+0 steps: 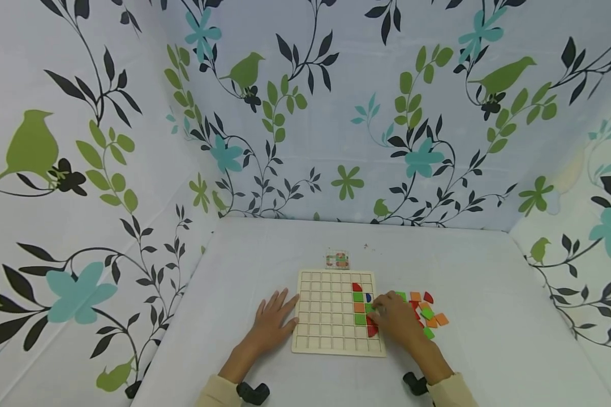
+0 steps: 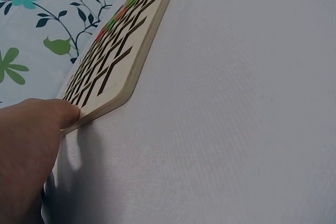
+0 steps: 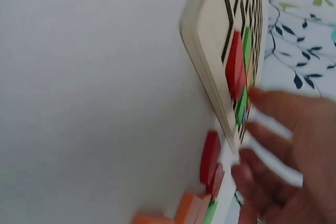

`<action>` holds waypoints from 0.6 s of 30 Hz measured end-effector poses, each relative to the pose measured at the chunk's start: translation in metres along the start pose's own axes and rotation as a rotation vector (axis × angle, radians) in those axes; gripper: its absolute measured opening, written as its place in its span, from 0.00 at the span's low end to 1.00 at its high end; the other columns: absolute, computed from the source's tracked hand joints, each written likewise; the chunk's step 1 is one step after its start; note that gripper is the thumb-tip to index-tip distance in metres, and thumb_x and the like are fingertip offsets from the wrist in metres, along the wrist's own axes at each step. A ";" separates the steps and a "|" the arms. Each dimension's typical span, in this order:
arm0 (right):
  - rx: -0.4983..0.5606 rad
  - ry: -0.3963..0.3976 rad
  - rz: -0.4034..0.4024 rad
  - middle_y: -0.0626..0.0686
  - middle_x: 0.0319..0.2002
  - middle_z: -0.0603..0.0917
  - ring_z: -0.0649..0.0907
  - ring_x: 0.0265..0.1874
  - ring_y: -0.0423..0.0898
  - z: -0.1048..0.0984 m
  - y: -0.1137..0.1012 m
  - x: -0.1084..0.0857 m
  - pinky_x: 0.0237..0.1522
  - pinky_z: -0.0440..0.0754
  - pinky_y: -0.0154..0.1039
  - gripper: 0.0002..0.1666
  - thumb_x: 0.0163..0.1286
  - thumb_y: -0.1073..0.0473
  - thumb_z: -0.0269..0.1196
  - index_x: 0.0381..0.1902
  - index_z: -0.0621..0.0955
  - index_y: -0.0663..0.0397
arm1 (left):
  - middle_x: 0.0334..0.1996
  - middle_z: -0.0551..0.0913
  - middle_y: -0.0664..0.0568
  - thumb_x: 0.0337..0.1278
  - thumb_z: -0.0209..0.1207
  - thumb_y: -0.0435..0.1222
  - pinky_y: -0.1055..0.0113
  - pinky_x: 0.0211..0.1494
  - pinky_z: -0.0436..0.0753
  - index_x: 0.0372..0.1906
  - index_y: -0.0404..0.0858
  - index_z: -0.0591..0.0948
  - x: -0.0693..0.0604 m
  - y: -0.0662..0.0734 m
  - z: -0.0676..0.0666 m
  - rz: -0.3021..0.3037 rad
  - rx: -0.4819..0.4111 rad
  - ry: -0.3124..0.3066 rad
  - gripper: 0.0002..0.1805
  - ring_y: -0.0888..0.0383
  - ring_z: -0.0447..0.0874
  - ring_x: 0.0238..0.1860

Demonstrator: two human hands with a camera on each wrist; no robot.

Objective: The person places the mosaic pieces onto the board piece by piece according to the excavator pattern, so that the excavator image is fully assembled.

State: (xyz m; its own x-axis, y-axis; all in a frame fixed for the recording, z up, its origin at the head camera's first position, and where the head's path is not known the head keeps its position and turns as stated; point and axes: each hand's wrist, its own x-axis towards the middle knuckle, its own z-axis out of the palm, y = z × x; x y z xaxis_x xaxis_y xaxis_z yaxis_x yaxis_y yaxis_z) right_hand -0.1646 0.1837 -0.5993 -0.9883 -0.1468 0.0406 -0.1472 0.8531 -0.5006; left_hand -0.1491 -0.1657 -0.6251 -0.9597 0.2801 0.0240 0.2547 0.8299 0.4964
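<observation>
A pale wooden grid board (image 1: 326, 316) lies on the white table, with coloured pieces along its right-hand columns. Among them are a red quarter-circle (image 1: 357, 287), an orange square (image 1: 359, 307), a green square (image 1: 360, 319) and a blue curved piece (image 1: 369, 297). My left hand (image 1: 272, 325) rests with fingers spread at the board's left edge, its thumb touching the rim. Over the right columns is my right hand (image 1: 399, 322), its fingertips at the pieces there. The right wrist view shows thumb and fingers apart, blurred, with no piece visible between them.
Loose red, green and orange pieces (image 1: 431, 323) lie right of the board, partly behind the right hand. A small patterned card (image 1: 338, 259) lies beyond the board's far edge. Patterned cloth (image 1: 305, 141) hangs around the table.
</observation>
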 end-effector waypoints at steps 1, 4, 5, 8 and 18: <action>-0.011 0.029 0.043 0.54 0.45 0.82 0.79 0.43 0.51 -0.003 0.005 0.003 0.48 0.81 0.50 0.15 0.69 0.51 0.75 0.46 0.86 0.53 | 0.83 0.60 0.40 0.76 0.57 0.48 0.28 0.80 0.49 0.80 0.47 0.69 0.000 0.000 0.000 -0.004 0.000 -0.003 0.32 0.35 0.52 0.84; -0.079 0.073 0.162 0.64 0.49 0.81 0.80 0.48 0.61 -0.014 0.019 0.009 0.49 0.78 0.60 0.25 0.71 0.49 0.72 0.54 0.82 0.62 | 0.83 0.59 0.42 0.78 0.56 0.49 0.29 0.81 0.49 0.81 0.48 0.68 0.000 -0.001 0.000 -0.014 0.011 -0.016 0.32 0.37 0.51 0.84; -0.105 0.078 0.183 0.66 0.49 0.80 0.79 0.48 0.63 -0.016 0.024 0.012 0.48 0.77 0.61 0.26 0.72 0.49 0.71 0.54 0.80 0.64 | 0.83 0.59 0.42 0.78 0.56 0.49 0.29 0.81 0.49 0.81 0.48 0.68 0.001 -0.001 0.000 -0.015 0.011 -0.018 0.32 0.38 0.50 0.85; -0.143 0.068 0.223 0.67 0.46 0.81 0.80 0.47 0.66 -0.023 0.032 0.017 0.46 0.75 0.64 0.24 0.74 0.52 0.69 0.53 0.80 0.68 | 0.83 0.59 0.42 0.78 0.56 0.48 0.29 0.80 0.49 0.81 0.48 0.69 0.001 -0.001 0.000 -0.009 0.003 -0.014 0.32 0.37 0.51 0.84; -0.058 0.001 0.224 0.69 0.51 0.83 0.82 0.49 0.66 -0.017 0.040 0.036 0.47 0.75 0.62 0.19 0.73 0.60 0.68 0.57 0.82 0.65 | 0.83 0.60 0.40 0.77 0.56 0.49 0.28 0.80 0.47 0.80 0.48 0.69 -0.001 -0.004 0.004 0.001 -0.007 0.010 0.32 0.35 0.51 0.84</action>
State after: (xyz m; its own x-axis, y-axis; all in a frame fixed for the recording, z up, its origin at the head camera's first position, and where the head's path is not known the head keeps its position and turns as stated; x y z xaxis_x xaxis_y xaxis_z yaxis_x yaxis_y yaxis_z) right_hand -0.2065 0.2206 -0.6032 -0.9967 0.0500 -0.0646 0.0737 0.8918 -0.4463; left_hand -0.1481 -0.1671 -0.6303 -0.9605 0.2763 0.0332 0.2551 0.8262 0.5023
